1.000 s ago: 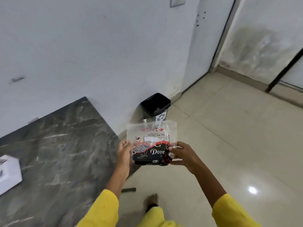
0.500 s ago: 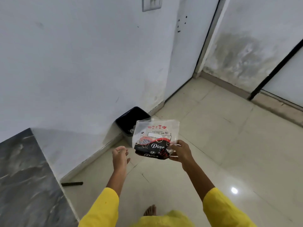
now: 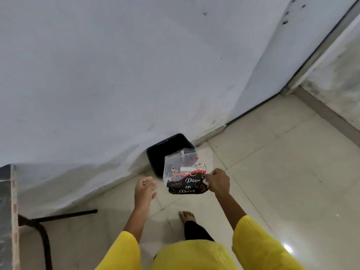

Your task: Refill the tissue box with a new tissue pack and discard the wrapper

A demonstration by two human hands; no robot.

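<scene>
Head view, looking down at a tiled floor beside a white wall. The right hand (image 3: 217, 182), fingers curled into a pinch, grips the right edge of an empty clear plastic tissue wrapper printed in black and red with white lettering (image 3: 185, 173). The wrapper hangs in the air, its upper, transparent part overlapping the near rim of a small square black waste bin (image 3: 159, 151); whether it lies directly above the bin's opening cannot be told from this angle. The bin stands on the pale glossy floor tiles (image 3: 272, 172), against the foot of the white painted wall (image 3: 136, 75). The left hand (image 3: 145, 189) is held just left of the wrapper and nearer the viewer than the bin, apart from both, fingers loosely spread and holding nothing. Both arms wear bright yellow sleeves (image 3: 257, 244). A bare foot (image 3: 187, 216) rests on the tiles, nearer the viewer than the bin. Well left of the bin, a black metal table leg (image 3: 64, 215) lies along the floor.
</scene>
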